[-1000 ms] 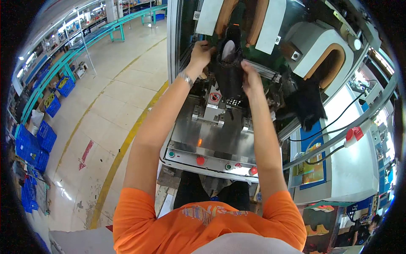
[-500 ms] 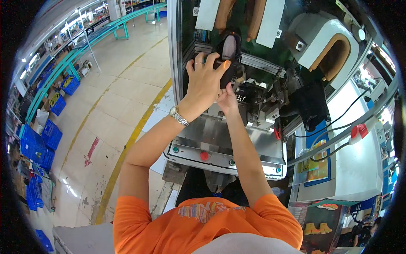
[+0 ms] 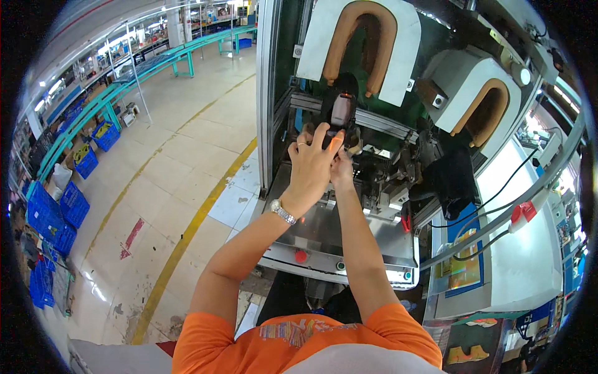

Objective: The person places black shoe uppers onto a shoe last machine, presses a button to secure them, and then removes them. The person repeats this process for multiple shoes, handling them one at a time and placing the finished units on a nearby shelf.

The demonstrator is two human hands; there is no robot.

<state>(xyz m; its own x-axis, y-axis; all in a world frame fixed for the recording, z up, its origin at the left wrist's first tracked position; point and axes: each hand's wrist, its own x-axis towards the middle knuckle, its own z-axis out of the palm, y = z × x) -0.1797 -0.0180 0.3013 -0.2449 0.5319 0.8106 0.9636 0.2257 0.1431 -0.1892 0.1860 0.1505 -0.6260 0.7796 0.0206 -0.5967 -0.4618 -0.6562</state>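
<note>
A black shoe upper [image 3: 341, 109] with a pale pinkish inside sits in the machine, its far end just below a U-shaped brown pad [image 3: 364, 19] on a white block. My left hand [image 3: 310, 167] curls over the near end of the upper, fingers bent around it. Close against it on the right, my right hand [image 3: 340, 169] grips low at the same near end; its fingertips are partly hidden. A metal watch [image 3: 283, 212] is on my left wrist.
A second brown U-shaped pad [image 3: 489, 112] is at the right. In front of me a steel ledge [image 3: 317, 227] carries a red button [image 3: 301, 256]. A grey hose [image 3: 492, 227] curves past on the right. Blue crates [image 3: 59, 218] stand far left beyond a yellow floor line [image 3: 187, 249].
The whole view has shifted, so machine, upper and hands appear lower. My left fingers look less spread than before. Both hands stay at the near end of the upper.
</note>
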